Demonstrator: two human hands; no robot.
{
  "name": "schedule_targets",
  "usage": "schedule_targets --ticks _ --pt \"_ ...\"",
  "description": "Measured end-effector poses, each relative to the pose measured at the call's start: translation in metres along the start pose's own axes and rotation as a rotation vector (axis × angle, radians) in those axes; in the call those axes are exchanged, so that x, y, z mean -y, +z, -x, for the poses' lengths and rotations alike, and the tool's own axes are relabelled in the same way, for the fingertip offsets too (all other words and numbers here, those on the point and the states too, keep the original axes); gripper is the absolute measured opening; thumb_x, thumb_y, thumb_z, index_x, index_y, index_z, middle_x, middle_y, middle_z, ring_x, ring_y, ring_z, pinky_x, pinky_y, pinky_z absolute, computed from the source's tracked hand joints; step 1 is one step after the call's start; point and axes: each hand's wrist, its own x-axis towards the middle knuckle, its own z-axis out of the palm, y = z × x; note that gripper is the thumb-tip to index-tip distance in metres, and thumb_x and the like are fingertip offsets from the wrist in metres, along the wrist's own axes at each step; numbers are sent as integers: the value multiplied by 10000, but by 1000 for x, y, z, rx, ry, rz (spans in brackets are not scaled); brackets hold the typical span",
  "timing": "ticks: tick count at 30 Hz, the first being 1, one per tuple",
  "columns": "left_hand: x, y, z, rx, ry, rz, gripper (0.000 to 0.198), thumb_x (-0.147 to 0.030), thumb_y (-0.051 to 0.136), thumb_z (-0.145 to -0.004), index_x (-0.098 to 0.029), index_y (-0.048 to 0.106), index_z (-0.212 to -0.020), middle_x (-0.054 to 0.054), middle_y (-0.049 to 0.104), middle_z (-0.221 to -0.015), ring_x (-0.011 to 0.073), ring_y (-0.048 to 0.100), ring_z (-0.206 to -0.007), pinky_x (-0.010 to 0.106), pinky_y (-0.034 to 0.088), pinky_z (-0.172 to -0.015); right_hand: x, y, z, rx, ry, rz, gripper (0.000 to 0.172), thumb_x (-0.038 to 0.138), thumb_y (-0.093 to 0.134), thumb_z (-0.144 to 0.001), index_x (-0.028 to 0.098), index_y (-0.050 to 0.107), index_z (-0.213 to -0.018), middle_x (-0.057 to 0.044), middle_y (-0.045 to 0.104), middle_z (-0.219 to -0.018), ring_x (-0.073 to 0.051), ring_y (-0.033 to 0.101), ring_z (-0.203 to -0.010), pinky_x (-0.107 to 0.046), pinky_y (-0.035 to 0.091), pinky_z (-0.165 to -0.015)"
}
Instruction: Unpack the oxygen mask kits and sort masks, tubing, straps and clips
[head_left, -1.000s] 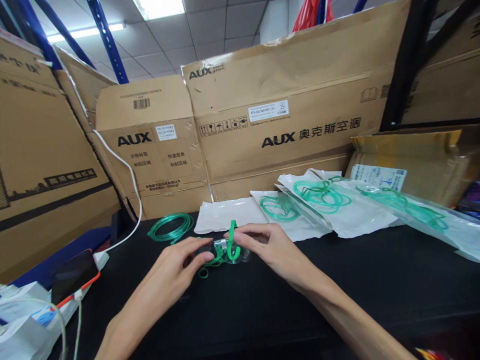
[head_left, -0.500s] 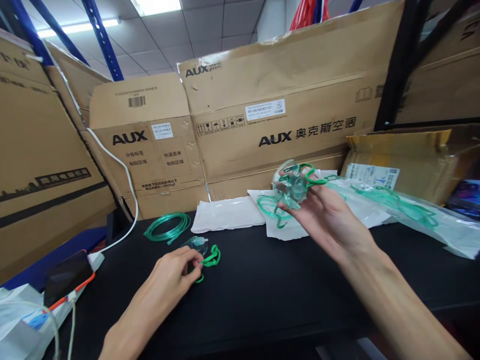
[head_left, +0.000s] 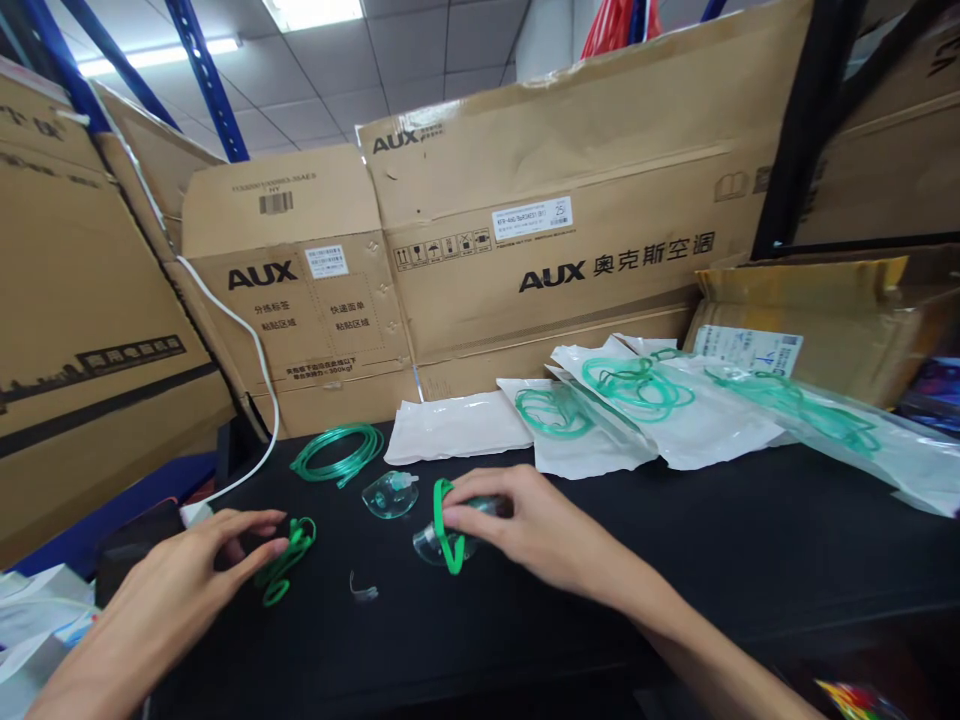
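Note:
My left hand point(head_left: 214, 555) is open at the left, thumb and fingers apart beside a bundled green elastic strap point(head_left: 289, 565) on the black table. My right hand point(head_left: 510, 515) is closed on a clear oxygen mask point(head_left: 429, 546), pinching near its green strap loop; the palm side of the mask is hidden. Between the hands, a second clear mask point(head_left: 390, 494) without a strap rests on the table. In front of it is a small clear piece point(head_left: 364, 592) with a thin bent end. A coil of green tubing point(head_left: 337, 455) sits behind.
White pouches point(head_left: 457, 428) line the back of the table, several with green tubing inside, including a clear bag point(head_left: 817, 410) at the right. Behind them stand large cardboard boxes point(head_left: 570, 330). A white cable point(head_left: 266, 370) and white boxes point(head_left: 45, 615) are at the left.
My right hand has come down and left with the mask to the table's middle. My left hand has moved left, its fingers opened, and the green strap now lies beside it.

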Motion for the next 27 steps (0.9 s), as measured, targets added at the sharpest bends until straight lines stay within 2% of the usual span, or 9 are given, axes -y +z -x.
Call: schedule_targets --ticks 3,5,7,8,12,16,22,27 --pt "-16 12 1 58 27 -55 419 -626 660 -783 -302 813 -1001 24 757 -761 221 682 -594 266 509 -539 -8 8 3 78 39 177 212 430 671 -926 257 793 -936 -54 676 -1320 -291 576 -1256 -425 388 -1084" --pt "-36 20 3 101 134 36 412 -624 634 -832 -311 788 -1051 18 766 -871 215 693 -687 262 531 -614 -11 8 5 121 82 220 195 434 675 -924 286 794 -966 -29 577 -1461 -309 486 -1365 -455 336 -1137" --pt "-60 26 6 198 255 157 329 -564 636 -883 -326 772 -1064 5 763 -966 206 700 -806 251 543 -720 -11 6 6 149 104 240 191 435 673 -927 301 791 -995 -19 551 -1489 -304 464 -1386 -461 319 -1154" --pt "-70 29 8 245 308 207 285 -530 634 -903 -327 770 -1050 -1 760 -959 193 694 -798 244 539 -728 -10 4 7 159 108 247 199 443 670 -928 302 790 -1004 -20 558 -1481 -300 467 -1384 -457 321 -1154" --pt "-99 38 20 337 379 266 218 -458 610 -945 -302 761 -950 -15 734 -841 157 657 -692 213 506 -635 -11 -7 7 153 79 278 240 469 667 -924 283 785 -1018 -44 613 -1415 -293 501 -1353 -435 349 -1130" --pt "-105 52 33 372 336 189 259 -489 590 -950 -278 727 -888 -16 693 -767 152 630 -651 223 471 -596 -22 -18 8 110 24 315 214 434 679 -922 261 773 -1005 -59 699 -1253 -272 575 -1252 -409 386 -1086" --pt "-101 77 39 446 320 113 265 -524 652 -897 -271 719 -941 -4 669 -789 162 599 -628 250 464 -608 -32 -25 15 107 61 413 263 464 698 -898 282 744 -1081 -45 713 -1131 -252 633 -1108 -377 442 -1003" --pt "-101 76 34 525 333 222 273 -432 526 -989 -287 748 -926 5 726 -908 159 638 -698 239 460 -633 -26 -31 16 114 93 434 283 414 745 -862 317 749 -1128 -40 727 -1126 -263 647 -1088 -373 459 -968"
